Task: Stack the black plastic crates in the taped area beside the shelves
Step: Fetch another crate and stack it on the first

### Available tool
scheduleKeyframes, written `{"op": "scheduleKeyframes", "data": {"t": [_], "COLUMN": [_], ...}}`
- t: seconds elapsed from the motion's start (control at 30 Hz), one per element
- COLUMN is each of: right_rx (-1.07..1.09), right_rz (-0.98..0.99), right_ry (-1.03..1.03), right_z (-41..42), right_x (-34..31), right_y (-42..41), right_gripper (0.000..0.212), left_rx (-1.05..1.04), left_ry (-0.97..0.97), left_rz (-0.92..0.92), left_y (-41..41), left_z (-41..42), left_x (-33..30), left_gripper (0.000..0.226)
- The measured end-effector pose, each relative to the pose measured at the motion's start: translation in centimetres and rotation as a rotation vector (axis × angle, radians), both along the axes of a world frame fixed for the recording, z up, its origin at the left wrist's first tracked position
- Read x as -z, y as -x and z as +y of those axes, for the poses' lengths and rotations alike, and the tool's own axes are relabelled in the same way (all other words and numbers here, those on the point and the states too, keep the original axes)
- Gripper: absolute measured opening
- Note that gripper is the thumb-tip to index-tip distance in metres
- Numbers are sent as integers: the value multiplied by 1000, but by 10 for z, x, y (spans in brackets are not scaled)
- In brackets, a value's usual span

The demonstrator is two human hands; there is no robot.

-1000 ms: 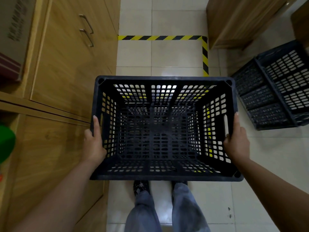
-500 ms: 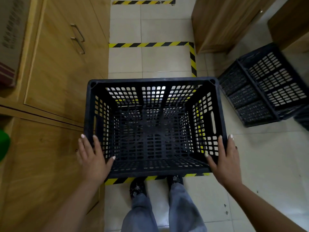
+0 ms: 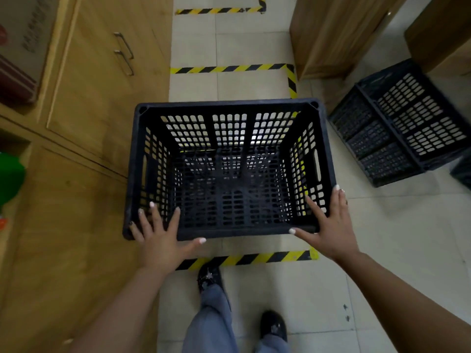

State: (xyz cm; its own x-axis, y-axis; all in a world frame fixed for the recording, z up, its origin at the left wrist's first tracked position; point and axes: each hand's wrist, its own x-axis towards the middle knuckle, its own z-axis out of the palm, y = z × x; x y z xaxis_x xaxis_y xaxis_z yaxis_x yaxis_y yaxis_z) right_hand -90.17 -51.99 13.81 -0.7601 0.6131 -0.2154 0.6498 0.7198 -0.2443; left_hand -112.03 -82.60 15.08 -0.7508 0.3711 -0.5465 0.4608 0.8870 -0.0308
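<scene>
An empty black plastic crate (image 3: pixel 229 104) with perforated walls stands upright on the tiled floor. It is inside a rectangle of yellow-and-black tape (image 3: pixel 254 259), right beside the wooden cabinet. My left hand (image 3: pixel 163 240) lies flat on its near left corner with fingers spread. My right hand (image 3: pixel 328 225) rests on the near right corner, also with fingers spread. Neither hand is curled around the rim or in a handle slot. A second black crate (image 3: pixel 402 123) lies tipped on its side to the right, outside the tape.
Wooden cabinets with metal handles (image 3: pixel 84 98) run along the left. A wooden unit (image 3: pixel 331 34) stands at the back right, by the far tape line (image 3: pixel 229 69). Something green (image 3: pixel 10 177) sits on a left shelf. My feet (image 3: pixel 209 278) are just behind the near tape.
The crate went from being carried by its side handles down onto the floor inside the tape. Both hands slid off the handles to the near corners and spread out.
</scene>
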Motion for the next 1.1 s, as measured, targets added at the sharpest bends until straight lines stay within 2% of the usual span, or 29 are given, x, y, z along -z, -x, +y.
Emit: {"op": "scheduleKeyframes", "data": {"t": [0.13, 0.3, 0.4, 0.43, 0.57, 0.7, 1.0, 1.1], "right_rx": [-60, -234, -244, -242, -196, -139, -142, -151], "right_rz": [-42, -66, -102, -119, -161, -132, -177, -174], "right_ry": [25, -5, -24, -27, -5, 4, -55, -66], "right_z": [-2, 15, 14, 13, 10, 5, 7, 7], "right_x": [-4, 6, 3, 2, -5, -4, 6, 6], "right_y": [-8, -23, -22, -22, -18, -15, -9, -10], "right_gripper": [88, 43, 64, 65, 37, 34, 27, 18], "left_rx": [-4, -67, -79, -74, -58, -71, -84, -78], "left_ry": [16, -13, -9, -12, -32, -69, -123, -100], "left_rz": [-37, -100, -127, -120, -104, -111, -94, -94], "left_y": [-16, -14, -12, -12, -14, -12, -18, -18], "left_z": [17, 20, 20, 20, 18, 18, 13, 15], "left_x": [-4, 2, 2, 2, 0, 2, 4, 4], "left_gripper": [106, 98, 97, 97, 93, 79, 77, 77]}}
